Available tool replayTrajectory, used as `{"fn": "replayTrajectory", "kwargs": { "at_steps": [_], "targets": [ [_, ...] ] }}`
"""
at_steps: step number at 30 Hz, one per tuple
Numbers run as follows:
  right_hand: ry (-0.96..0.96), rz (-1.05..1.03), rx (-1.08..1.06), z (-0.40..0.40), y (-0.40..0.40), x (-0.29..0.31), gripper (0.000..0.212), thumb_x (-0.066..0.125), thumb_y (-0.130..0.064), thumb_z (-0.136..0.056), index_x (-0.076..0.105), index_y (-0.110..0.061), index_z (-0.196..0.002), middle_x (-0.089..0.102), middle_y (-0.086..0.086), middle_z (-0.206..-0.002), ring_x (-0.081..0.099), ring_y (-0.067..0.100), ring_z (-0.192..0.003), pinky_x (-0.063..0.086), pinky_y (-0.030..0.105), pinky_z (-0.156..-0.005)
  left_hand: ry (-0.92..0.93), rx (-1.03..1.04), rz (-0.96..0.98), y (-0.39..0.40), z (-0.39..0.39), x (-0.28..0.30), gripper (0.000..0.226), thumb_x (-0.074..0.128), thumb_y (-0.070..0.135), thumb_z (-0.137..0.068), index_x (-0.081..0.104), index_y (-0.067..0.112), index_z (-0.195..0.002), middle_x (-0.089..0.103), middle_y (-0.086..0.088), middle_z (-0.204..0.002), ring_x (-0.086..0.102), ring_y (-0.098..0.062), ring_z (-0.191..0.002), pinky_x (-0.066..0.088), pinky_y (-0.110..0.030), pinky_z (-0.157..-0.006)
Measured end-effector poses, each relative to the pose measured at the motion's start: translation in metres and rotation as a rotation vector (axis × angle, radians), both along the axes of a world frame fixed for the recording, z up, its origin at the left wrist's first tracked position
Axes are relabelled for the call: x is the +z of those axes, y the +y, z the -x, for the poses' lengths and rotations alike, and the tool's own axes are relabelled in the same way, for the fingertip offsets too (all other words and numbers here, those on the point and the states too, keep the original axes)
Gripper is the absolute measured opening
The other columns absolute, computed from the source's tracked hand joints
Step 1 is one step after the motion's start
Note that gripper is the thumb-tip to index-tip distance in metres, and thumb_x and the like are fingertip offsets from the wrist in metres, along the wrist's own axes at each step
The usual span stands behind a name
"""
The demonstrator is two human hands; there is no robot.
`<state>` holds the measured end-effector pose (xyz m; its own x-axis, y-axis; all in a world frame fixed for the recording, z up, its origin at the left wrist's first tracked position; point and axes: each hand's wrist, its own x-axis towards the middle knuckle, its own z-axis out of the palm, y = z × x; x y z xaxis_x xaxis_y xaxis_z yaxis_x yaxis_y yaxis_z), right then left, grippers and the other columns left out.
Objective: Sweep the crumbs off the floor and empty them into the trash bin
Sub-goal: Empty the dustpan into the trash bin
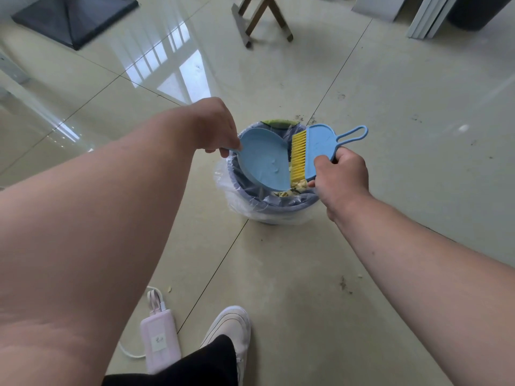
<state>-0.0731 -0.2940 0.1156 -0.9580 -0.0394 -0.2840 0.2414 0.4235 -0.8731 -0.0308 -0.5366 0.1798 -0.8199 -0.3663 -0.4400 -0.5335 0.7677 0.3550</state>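
Observation:
My left hand (216,126) grips the handle of a light blue dustpan (262,161), tilted over the trash bin (274,210). The bin is blue-grey and lined with a clear plastic bag. My right hand (338,174) holds a blue hand brush (320,147) by its body, its yellow bristles against the dustpan's open edge. Pale yellow crumbs (298,186) lie in the bin just below the bristles. A few stray crumbs (169,288) rest on the tiled floor near my foot.
A pink power bank with a cable (160,344) lies on the floor by my white shoe (231,327). A wooden stand (264,20) is beyond the bin, a dark square base (75,18) at far left, panels and a dark bin (479,12) at far right.

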Motion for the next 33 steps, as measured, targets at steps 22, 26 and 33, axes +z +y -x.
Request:
{"fn": "replayTrajectory", "kwargs": {
  "at_steps": [22, 26, 33],
  "targets": [
    [-0.091, 0.356, -0.269, 0.006, 0.111, -0.002, 0.01, 0.064, -0.009, -0.086, 0.074, -0.011, -0.083, 0.07, 0.007, -0.075, 0.06, 0.025, -0.066, 0.052, 0.031, -0.057, 0.08, -0.047, -0.269, 0.05, 0.019, -0.011, 0.021, 0.083, 0.035, -0.089, 0.08, 0.018, -0.077, 0.078, 0.0, -0.066, 0.058, -0.017, -0.06, 0.047, -0.021, -0.051],
    [-0.113, 0.399, -0.298, 0.005, 0.15, 0.001, 0.013, 0.063, -0.005, -0.089, 0.073, -0.011, -0.084, 0.07, 0.009, -0.077, 0.06, 0.026, -0.069, 0.05, 0.029, -0.052, 0.077, -0.093, -0.354, 0.092, 0.033, -0.019, 0.02, 0.084, 0.034, -0.09, 0.082, 0.016, -0.081, 0.081, -0.012, -0.081, 0.064, -0.019, -0.062, 0.066, -0.042, -0.074],
    [-0.092, 0.356, -0.342, 0.007, 0.209, -0.013, 0.012, 0.066, -0.014, -0.078, 0.078, -0.013, -0.081, 0.073, 0.012, -0.081, 0.062, 0.027, -0.069, 0.052, 0.031, -0.056, 0.009, -0.229, -0.325, 0.161, 0.05, -0.026, 0.02, 0.075, 0.031, -0.097, 0.08, 0.017, -0.085, 0.073, 0.004, -0.058, 0.057, -0.008, -0.046, 0.047, -0.02, -0.049]
  ]
}}
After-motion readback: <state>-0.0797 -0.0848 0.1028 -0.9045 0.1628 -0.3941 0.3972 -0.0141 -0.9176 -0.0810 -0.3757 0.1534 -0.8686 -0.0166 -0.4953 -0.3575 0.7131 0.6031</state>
